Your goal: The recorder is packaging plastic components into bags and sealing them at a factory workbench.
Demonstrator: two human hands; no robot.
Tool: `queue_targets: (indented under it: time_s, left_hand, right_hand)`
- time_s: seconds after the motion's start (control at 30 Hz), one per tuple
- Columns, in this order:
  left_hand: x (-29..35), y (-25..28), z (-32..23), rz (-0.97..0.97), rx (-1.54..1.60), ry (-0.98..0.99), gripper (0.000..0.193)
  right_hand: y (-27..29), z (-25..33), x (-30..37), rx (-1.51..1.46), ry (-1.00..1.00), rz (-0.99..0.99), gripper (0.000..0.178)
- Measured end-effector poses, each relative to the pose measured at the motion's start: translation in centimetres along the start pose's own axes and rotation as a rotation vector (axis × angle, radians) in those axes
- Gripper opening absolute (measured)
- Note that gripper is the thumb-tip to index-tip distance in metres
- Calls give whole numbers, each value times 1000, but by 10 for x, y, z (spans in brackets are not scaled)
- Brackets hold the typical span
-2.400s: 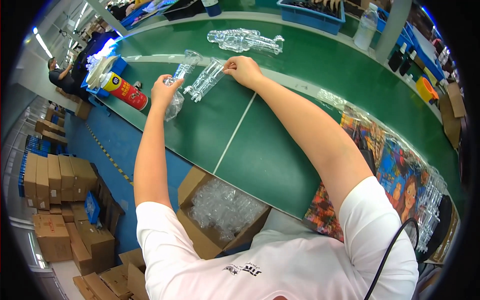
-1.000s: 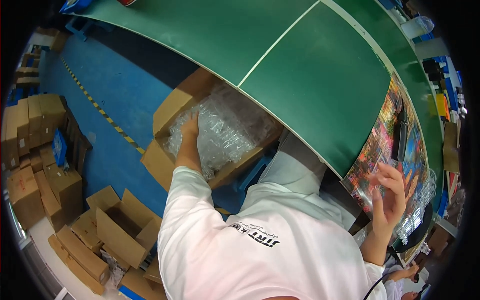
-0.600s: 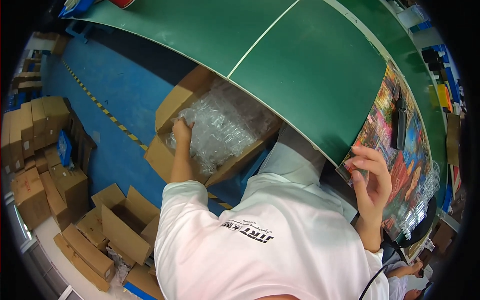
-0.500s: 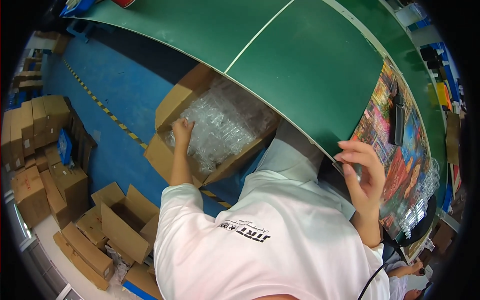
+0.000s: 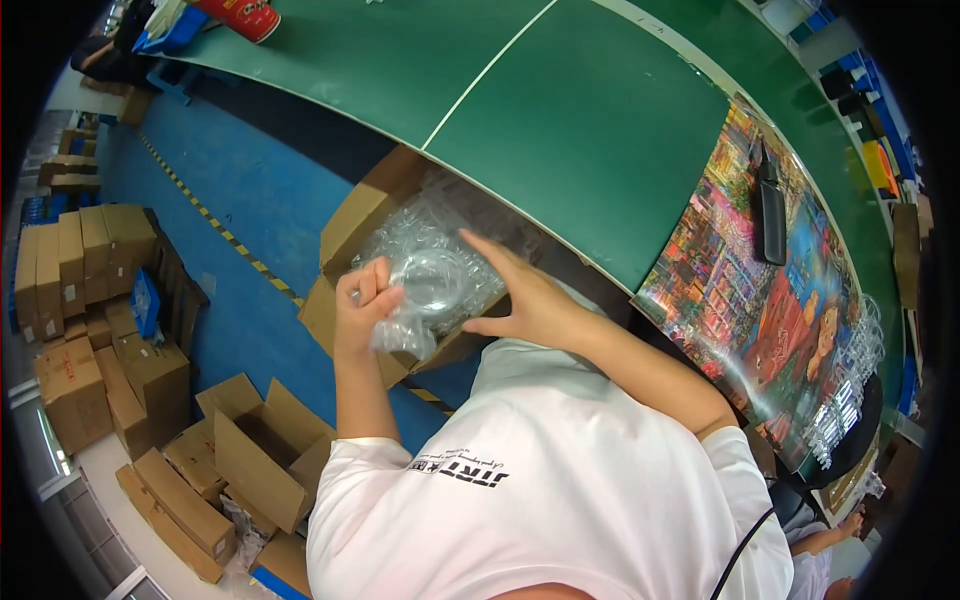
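Observation:
My left hand [image 5: 364,305] is closed on a clear plastic bag [image 5: 405,335] with a round, pale coil [image 5: 430,283] inside; whether the coil is cable or tubing I cannot tell. The bag is up over an open cardboard box [image 5: 368,208] full of similar clear bags [image 5: 410,222]. To the right of the coil, my right hand [image 5: 528,305] is open, thumb and fingers spread towards it. No contact shows between that hand and the bag.
The green table [image 5: 575,120] runs along the box's far side. On its right lie a colourful printed sheet [image 5: 740,270], a black-handled tool [image 5: 768,215] and clear plastic pieces [image 5: 845,400]. A red tub [image 5: 245,18] stands far left. Cartons [image 5: 75,385] are stacked on the left.
My left hand has lifted the bagged coil from the box, moving nearer to me. My right hand has swung left from the table edge to beside the coil. The view has shifted slightly.

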State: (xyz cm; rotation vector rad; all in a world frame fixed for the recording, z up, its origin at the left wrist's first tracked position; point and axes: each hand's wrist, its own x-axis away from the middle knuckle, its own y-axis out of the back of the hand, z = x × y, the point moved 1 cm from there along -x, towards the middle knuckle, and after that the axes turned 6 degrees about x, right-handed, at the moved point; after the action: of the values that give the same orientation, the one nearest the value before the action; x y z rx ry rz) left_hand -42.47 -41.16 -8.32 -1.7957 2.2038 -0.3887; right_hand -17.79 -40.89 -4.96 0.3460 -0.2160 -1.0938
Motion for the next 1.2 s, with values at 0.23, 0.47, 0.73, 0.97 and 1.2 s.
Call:
queue_targets:
  time_s: [0.23,0.47,0.73,0.97,1.2]
  left_hand:
    - [-23,-103,-37,31,-126,-61,67]
    - [-7,-133,-51,219,-167,178,62]
    - [-28,-114,-36,27,-785,-199,56]
    - [-34,-133,-58,-283,-1328,-477,58]
    - [-28,-121,-69,-177,-1145,-988,61]
  right_hand:
    - [3,8,10,-208,52,168,56]
    - [49,58,36,-380,159,-177,40]
    - [83,99,53,231,435,-562,23]
    - [90,118,46,486,305,-485,13]
    - [118,103,19,61,19,-334,20]
